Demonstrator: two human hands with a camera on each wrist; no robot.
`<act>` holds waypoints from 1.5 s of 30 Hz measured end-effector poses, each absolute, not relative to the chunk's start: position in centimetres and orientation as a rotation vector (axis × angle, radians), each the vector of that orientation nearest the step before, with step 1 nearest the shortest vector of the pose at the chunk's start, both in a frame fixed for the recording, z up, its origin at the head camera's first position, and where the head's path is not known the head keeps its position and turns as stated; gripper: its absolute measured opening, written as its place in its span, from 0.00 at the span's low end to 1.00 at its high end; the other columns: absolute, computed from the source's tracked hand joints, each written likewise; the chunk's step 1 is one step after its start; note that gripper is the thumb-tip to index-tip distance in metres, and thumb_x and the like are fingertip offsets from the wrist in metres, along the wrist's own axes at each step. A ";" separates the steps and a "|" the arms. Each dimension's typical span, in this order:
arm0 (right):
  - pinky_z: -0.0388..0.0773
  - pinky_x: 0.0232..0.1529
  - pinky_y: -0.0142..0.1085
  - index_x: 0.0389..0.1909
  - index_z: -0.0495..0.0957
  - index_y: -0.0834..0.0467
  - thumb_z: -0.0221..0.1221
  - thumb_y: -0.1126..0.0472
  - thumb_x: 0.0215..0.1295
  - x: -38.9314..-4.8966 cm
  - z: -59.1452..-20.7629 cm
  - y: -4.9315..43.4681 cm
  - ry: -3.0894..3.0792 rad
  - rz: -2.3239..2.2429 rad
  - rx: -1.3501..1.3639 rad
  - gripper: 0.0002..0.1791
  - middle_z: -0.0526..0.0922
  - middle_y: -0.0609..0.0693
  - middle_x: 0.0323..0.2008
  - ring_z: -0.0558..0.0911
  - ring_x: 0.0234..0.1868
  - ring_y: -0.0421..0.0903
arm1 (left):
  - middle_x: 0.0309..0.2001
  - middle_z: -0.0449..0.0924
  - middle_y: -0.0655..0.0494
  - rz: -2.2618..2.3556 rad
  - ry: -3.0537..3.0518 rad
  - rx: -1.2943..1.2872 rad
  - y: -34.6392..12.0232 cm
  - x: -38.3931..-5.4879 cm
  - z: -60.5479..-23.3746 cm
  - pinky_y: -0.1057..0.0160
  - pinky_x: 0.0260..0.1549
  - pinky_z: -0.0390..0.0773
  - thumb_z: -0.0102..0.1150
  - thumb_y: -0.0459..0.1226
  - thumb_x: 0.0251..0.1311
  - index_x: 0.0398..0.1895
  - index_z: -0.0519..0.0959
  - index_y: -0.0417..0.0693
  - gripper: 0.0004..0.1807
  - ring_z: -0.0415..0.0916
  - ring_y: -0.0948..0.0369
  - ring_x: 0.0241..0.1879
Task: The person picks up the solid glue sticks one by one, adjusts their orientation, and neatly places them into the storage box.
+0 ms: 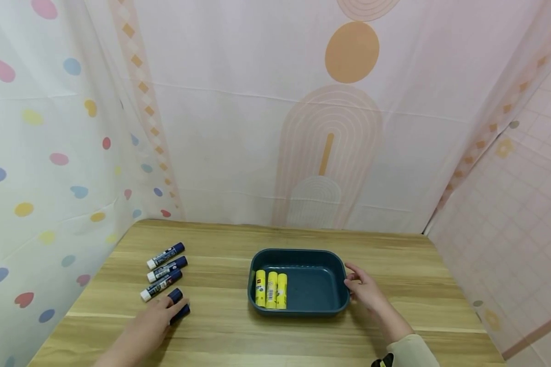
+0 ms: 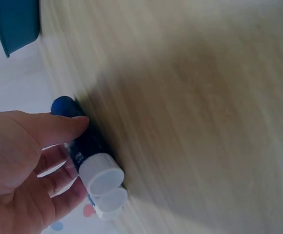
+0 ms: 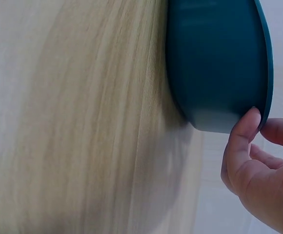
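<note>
At the left of the table, my left hand (image 1: 153, 321) grips a dark blue glue stick (image 1: 180, 313) with a white end. The left wrist view shows the thumb across that glue stick (image 2: 90, 144) and the other fingers behind it. Another blue glue stick (image 1: 176, 295) lies close beside the hand, partly hidden by it. My right hand (image 1: 365, 290) pinches the right rim of a dark teal tray (image 1: 314, 312); its thumb and fingertips meet the rim in the right wrist view. Several yellow glue sticks (image 1: 271, 290) stand side by side in the tray's left part.
Beyond the left hand, blue-and-white glue sticks (image 1: 166, 255) lie slanted in a loose column on the wooden table (image 1: 216, 290). A patterned curtain (image 1: 239, 153) hangs behind the table and along its sides.
</note>
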State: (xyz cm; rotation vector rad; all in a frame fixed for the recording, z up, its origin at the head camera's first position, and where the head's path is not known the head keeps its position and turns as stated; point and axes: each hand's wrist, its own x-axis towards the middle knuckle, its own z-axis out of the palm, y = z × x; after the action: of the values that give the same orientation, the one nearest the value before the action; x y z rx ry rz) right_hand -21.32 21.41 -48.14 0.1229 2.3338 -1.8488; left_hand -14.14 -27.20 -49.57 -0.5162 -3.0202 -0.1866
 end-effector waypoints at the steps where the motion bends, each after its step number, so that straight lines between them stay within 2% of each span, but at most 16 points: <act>1: 0.71 0.28 0.34 0.67 0.61 0.63 0.48 0.72 0.68 -21.3 -48.1 21.4 2.331 -1.849 0.122 0.26 0.68 0.54 0.41 0.70 0.30 0.43 | 0.42 0.77 0.49 -0.193 -3.030 -0.512 -27.1 -14.1 -49.6 0.58 0.33 0.79 0.68 0.29 0.47 0.57 0.77 0.51 0.29 0.74 0.55 0.38; 5: 0.72 0.28 0.34 0.68 0.60 0.63 0.48 0.72 0.68 -21.2 -48.0 21.5 2.322 -1.854 0.114 0.26 0.68 0.54 0.41 0.70 0.30 0.43 | 0.42 0.77 0.49 -0.247 -3.075 -0.511 -26.8 -14.3 -49.5 0.56 0.35 0.80 0.66 0.29 0.50 0.59 0.75 0.53 0.29 0.75 0.53 0.41; 9: 0.72 0.28 0.35 0.68 0.60 0.63 0.48 0.72 0.68 -21.1 -48.0 21.5 2.317 -1.862 0.108 0.27 0.68 0.54 0.40 0.70 0.30 0.43 | 0.43 0.77 0.50 -0.353 -3.085 -0.508 -26.3 -14.8 -49.1 0.58 0.36 0.79 0.67 0.30 0.49 0.62 0.72 0.49 0.32 0.76 0.56 0.41; 13: 0.72 0.28 0.34 0.67 0.61 0.63 0.48 0.72 0.68 -21.2 -48.0 21.4 2.317 -1.870 0.111 0.26 0.67 0.54 0.40 0.70 0.30 0.43 | 0.47 0.77 0.46 -0.539 -3.040 -0.493 -25.7 -15.2 -48.4 0.57 0.39 0.79 0.67 0.31 0.51 0.65 0.69 0.47 0.35 0.77 0.55 0.43; 19: 0.71 0.27 0.33 0.67 0.61 0.63 0.47 0.73 0.67 -21.2 -48.1 21.4 2.316 -1.880 0.121 0.26 0.67 0.54 0.39 0.70 0.29 0.43 | 0.43 0.77 0.51 -0.898 -2.990 -0.480 -24.7 -15.9 -47.5 0.67 0.31 0.77 0.62 0.32 0.56 0.68 0.63 0.45 0.35 0.74 0.65 0.36; 24: 0.72 0.27 0.34 0.66 0.62 0.63 0.47 0.73 0.67 -21.3 -48.2 21.4 2.326 -1.877 0.126 0.26 0.68 0.54 0.39 0.70 0.29 0.44 | 0.45 0.75 0.50 -1.184 -2.954 -0.339 -23.4 -16.6 -46.9 0.71 0.31 0.77 0.60 0.32 0.59 0.70 0.61 0.51 0.35 0.75 0.65 0.36; 34: 0.72 0.28 0.34 0.66 0.62 0.64 0.48 0.72 0.68 -21.4 -48.1 21.3 2.293 -1.886 0.128 0.25 0.67 0.53 0.39 0.71 0.27 0.43 | 0.42 0.76 0.49 -1.369 -2.867 -0.222 -20.9 -17.4 -46.0 0.69 0.30 0.77 0.64 0.34 0.56 0.66 0.66 0.54 0.32 0.76 0.61 0.36; 41: 0.71 0.27 0.31 0.65 0.64 0.63 0.50 0.70 0.66 -21.4 -48.6 21.8 2.244 -1.973 -0.008 0.25 0.67 0.52 0.37 0.72 0.25 0.42 | 0.41 0.78 0.49 -1.444 -2.821 -0.162 -18.7 -18.1 -45.2 0.61 0.39 0.80 0.65 0.36 0.55 0.64 0.67 0.54 0.32 0.78 0.58 0.39; 45: 0.71 0.27 0.32 0.65 0.65 0.63 0.50 0.69 0.66 -21.5 -48.7 21.8 2.225 -1.995 -0.018 0.25 0.67 0.51 0.36 0.72 0.26 0.42 | 0.43 0.77 0.49 -1.485 -2.816 -0.120 -17.4 -18.7 -44.8 0.59 0.40 0.80 0.65 0.36 0.56 0.64 0.67 0.55 0.31 0.77 0.58 0.39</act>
State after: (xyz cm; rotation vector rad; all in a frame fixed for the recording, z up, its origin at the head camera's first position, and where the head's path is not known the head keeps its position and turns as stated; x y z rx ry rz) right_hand -21.45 21.80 -48.73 -0.0177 2.2253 -1.9948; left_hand -18.65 -17.41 -44.82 -0.1195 -2.8157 -1.4847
